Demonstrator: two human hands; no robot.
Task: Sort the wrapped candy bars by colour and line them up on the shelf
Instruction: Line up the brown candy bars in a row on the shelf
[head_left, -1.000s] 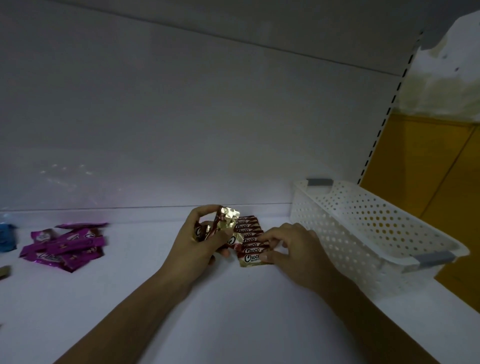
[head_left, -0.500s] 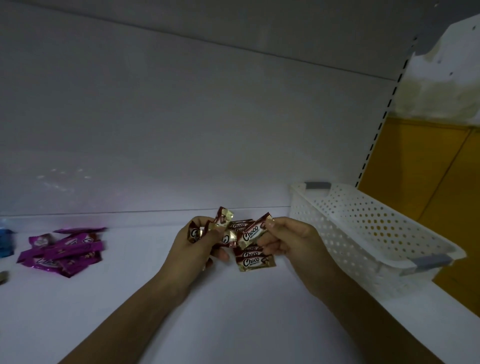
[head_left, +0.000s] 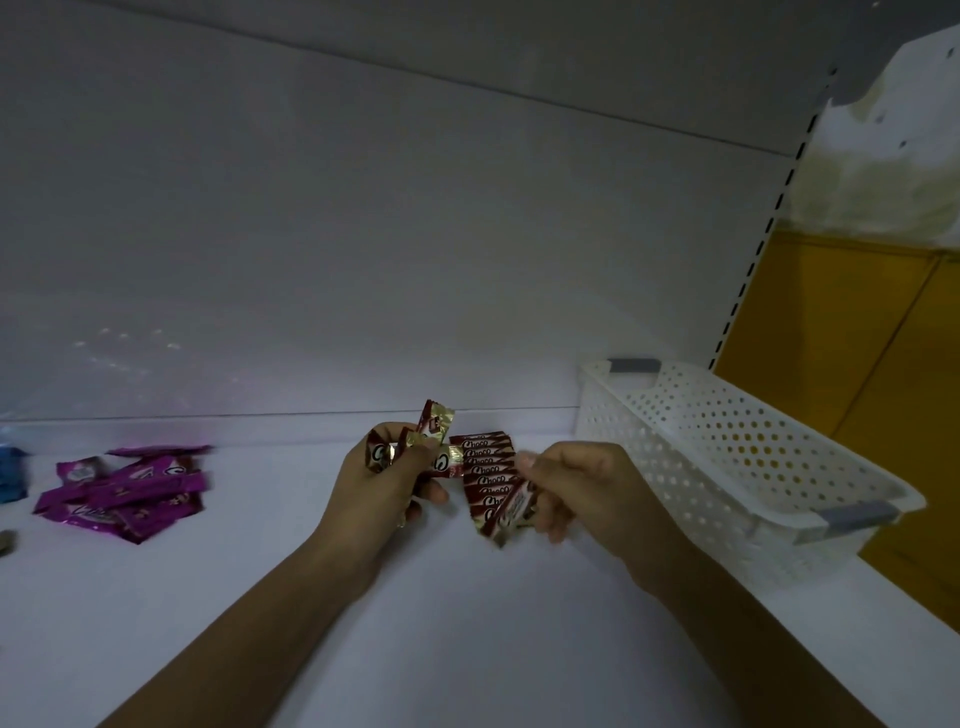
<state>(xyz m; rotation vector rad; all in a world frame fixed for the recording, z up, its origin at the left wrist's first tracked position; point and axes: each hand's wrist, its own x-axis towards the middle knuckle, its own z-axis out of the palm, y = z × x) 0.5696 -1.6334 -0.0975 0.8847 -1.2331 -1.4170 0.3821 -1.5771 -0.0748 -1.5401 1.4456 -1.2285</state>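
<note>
The white shelf (head_left: 467, 639) carries a basket (head_left: 691, 457) at 3 o'clock, probably where the bars came from, and a loose heap of purple bars (head_left: 124, 488) at 9 o'clock, grouped but not lined up. At centre a row of brown bars (head_left: 483, 460) lies overlapped, each long axis running 9 to 3, the row stepping towards 6. The left hand (head_left: 379, 488) grips a bunch of brown bars (head_left: 434, 423) fanned towards 12, seemingly as a supply. The right hand (head_left: 587, 488) pinches a single bar (head_left: 511, 512), tilted 7 to 1, at the row's near end, apparently to add it.
</note>
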